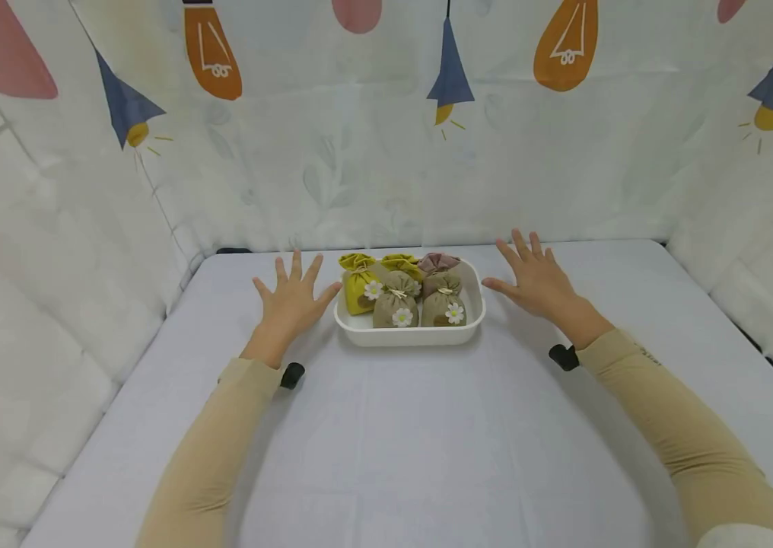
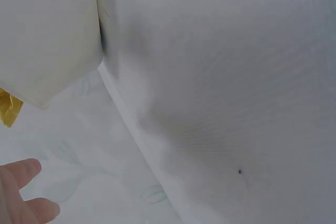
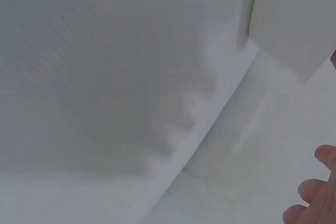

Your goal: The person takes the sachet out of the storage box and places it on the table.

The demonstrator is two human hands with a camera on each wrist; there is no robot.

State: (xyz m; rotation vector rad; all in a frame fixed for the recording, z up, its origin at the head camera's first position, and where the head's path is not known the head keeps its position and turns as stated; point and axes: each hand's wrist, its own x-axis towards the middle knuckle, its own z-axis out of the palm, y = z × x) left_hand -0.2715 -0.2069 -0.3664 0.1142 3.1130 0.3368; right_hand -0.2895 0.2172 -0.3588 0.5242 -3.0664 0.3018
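Observation:
A white tray [image 1: 410, 337] stands near the far side of the table and holds several small cloth drawstring pouches. Two are yellow, one of them a yellow pouch [image 1: 357, 293] at the left; a mauve pouch [image 1: 437, 263] sits at the back right, and an olive-brown pouch [image 1: 395, 293] is in front beside another alike. White daisies decorate some of them. To the tray's left my left hand [image 1: 291, 302] spreads its fingers, thumb close to the rim. On the other side my right hand [image 1: 539, 280] is spread too, thumb tip near the rim. Neither hand holds anything.
A white cloth covers the table [image 1: 421, 441]. White curtains [image 1: 373, 175] printed with lamps and bulbs hang behind it and at both sides. Small black wrist devices show under the left wrist [image 1: 293, 375] and the right wrist [image 1: 564, 357].

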